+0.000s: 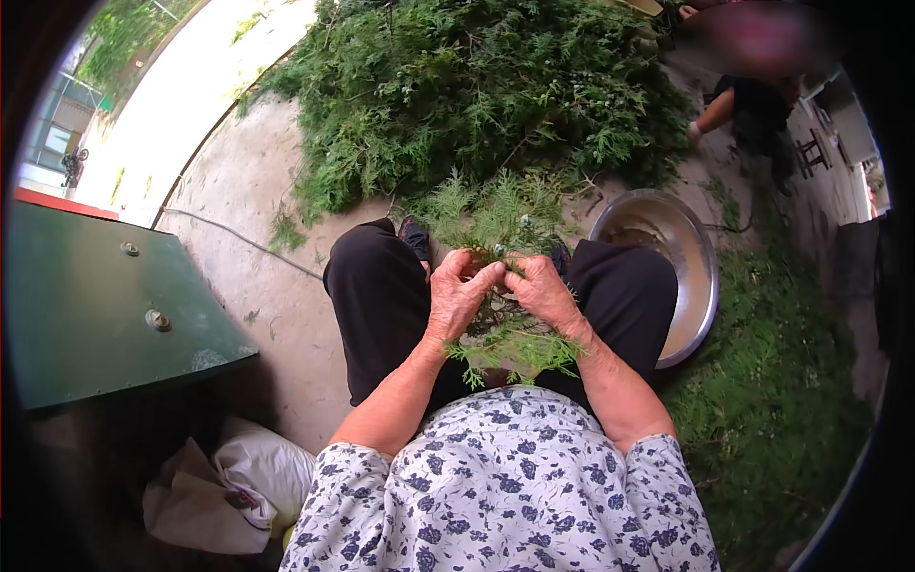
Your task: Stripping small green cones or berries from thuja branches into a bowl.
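Note:
Between my knees, both hands work on a green conifer branch (519, 351). My left hand (459, 296) has its thumb and fingers pinched on it, close to a small pale bluish cone (498, 251). Right beside it, my right hand (543, 289) is closed on the same branch, fingers curled. Feathery sprays stick out below the hands toward my lap. Past my fingers more light green foliage (496, 205) spreads out in front of my feet; where it joins the held branch is hard to see.
A large heap of conifer branches (477, 95) lies ahead. A steel basin (703, 296) stands by my right knee, beside more cut greenery (762, 410). On the left are a green panel (105, 296), a cable (243, 238) and a white sack (272, 467). Another person (753, 105) sits at the far right.

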Motion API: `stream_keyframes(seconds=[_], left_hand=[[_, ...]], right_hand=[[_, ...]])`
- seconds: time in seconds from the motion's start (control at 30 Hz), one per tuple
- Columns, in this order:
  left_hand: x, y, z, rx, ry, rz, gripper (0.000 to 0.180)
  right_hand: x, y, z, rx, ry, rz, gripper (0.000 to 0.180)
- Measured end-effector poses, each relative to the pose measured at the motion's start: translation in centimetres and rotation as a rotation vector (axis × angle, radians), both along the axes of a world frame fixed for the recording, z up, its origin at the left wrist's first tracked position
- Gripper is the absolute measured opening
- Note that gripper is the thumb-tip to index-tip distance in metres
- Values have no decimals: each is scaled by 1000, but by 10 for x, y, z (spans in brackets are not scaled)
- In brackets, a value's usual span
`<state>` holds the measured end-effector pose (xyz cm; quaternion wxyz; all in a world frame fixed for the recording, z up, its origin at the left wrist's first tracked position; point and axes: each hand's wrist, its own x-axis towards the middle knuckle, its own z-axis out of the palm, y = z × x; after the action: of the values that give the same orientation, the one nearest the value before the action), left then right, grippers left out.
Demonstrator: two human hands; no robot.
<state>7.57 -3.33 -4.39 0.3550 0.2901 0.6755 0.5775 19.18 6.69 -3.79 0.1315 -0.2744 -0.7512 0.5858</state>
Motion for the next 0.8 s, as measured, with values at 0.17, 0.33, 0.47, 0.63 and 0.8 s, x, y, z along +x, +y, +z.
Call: stream_keyframes(seconds=[0.17, 0.33, 0.47, 0.63, 0.8], left_hand=[[2, -4, -2, 57, -105, 117, 16], [-5, -5, 3, 25, -22, 54, 16], [-2, -2, -8, 75, -65, 66, 16], [0, -3, -9, 4, 129, 28, 15], [-3, -7, 4, -105, 229, -109, 16]], right_hand=[[-3, -6, 9, 210, 2, 35, 23], [3, -2, 24, 214, 109, -355, 17], [0, 3, 36, 278, 223, -370, 17], [-13, -4, 20, 387, 231, -149, 21], [-7, 2, 10, 132, 171, -125, 27]])
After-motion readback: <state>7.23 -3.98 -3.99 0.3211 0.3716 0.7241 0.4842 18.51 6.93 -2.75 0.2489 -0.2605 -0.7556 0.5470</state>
